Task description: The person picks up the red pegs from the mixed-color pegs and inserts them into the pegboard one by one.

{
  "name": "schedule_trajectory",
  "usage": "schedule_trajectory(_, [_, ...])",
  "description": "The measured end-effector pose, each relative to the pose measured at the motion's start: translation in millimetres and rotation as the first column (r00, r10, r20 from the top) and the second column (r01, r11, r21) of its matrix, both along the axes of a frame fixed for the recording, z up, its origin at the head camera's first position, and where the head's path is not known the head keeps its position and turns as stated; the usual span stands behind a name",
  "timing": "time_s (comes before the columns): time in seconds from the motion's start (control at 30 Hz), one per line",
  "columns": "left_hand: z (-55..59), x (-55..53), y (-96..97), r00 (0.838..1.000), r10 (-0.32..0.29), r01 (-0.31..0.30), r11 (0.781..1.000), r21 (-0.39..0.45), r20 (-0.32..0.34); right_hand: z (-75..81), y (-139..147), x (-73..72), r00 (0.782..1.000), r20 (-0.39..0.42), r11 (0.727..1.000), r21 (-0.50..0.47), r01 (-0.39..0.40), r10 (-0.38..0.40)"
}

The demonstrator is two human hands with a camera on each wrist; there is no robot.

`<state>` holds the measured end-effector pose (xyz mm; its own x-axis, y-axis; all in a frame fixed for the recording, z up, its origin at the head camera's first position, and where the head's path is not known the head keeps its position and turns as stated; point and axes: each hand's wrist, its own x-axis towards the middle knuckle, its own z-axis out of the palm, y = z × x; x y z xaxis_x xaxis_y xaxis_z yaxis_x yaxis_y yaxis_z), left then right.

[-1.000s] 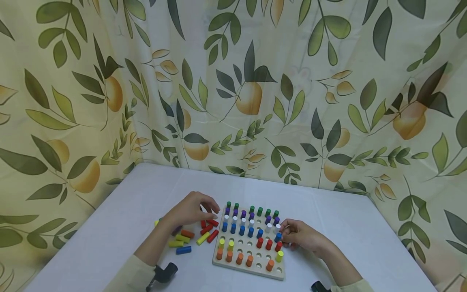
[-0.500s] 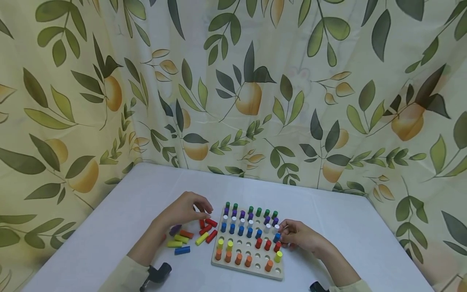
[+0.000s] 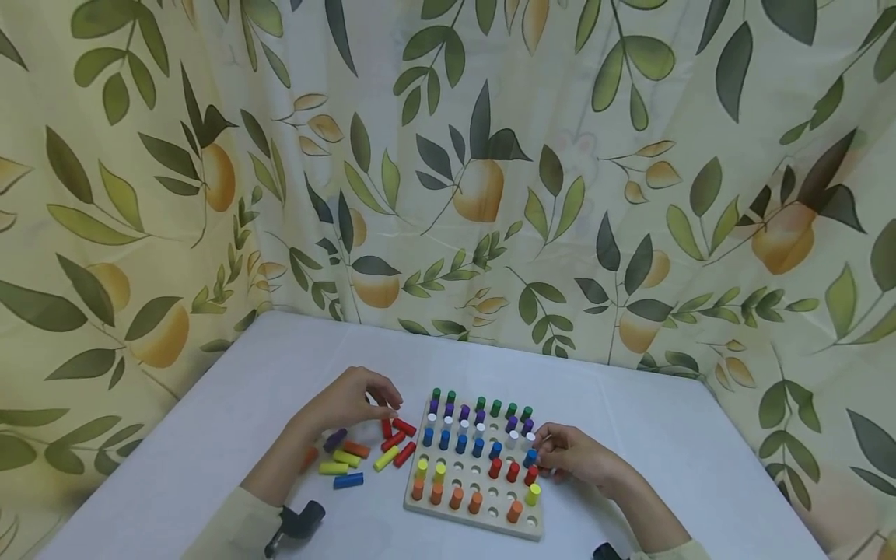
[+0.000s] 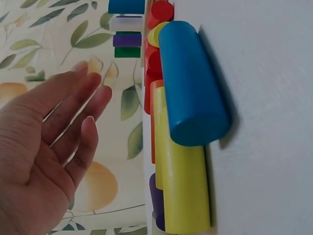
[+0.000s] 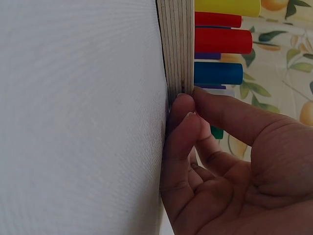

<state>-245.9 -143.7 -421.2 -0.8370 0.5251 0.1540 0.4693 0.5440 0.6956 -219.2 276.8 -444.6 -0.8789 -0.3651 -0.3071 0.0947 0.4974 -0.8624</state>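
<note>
A home-like play corner: leaf-and-fruit curtains around a white-clothed table

A white-clothed table carries a wooden pegboard and loose coloured pegs beside it.

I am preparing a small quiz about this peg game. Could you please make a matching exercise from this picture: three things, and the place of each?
1. wooden peg board
2. loose blue wooden peg
3. person's left hand

a. lying on the white table, left of the board
b. above the loose pegs
c. touched at its right edge by the right hand

1-c, 2-a, 3-b
</note>
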Motion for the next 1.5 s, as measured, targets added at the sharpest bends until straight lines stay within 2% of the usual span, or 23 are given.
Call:
schedule_trajectory(0.37, [-5.9,-2.4,-2.4,0.999,-0.033,0.033,0.999,0.020,0.007,-0.1,-2,0.7,1.000,0.003,1.000,0.001,0.003,-0.003])
schedule_trajectory(0.6, [-11.4,-6.7,-1.2,0.997,-0.041,0.041,0.999,0.007,0.059,1.1,-2,2.5,1.000,-0.007,1.000,0.018,0.016,-0.016])
schedule_trajectory(0.9, [-16.7,-6.6,-1.4,0.990,0.009,-0.010,1.000,0.012,0.140,0.7,-2,2.6,1.000,-0.004,1.000,0.017,0.019,-0.019])
schedule_trajectory(1.1, [-21.1,-5.9,-2.2,0.992,0.012,-0.011,1.000,-0.006,0.124,0.0,-2,2.7,1.000,0.003,1.000,0.008,0.011,-0.011])
schedule_trajectory(1.5, [-21.4,-6.7,-4.6,0.988,0.038,-0.033,0.999,-0.031,0.151,0.2,-2,2.0,1.000,0.004,1.000,0.009,0.005,-0.006])
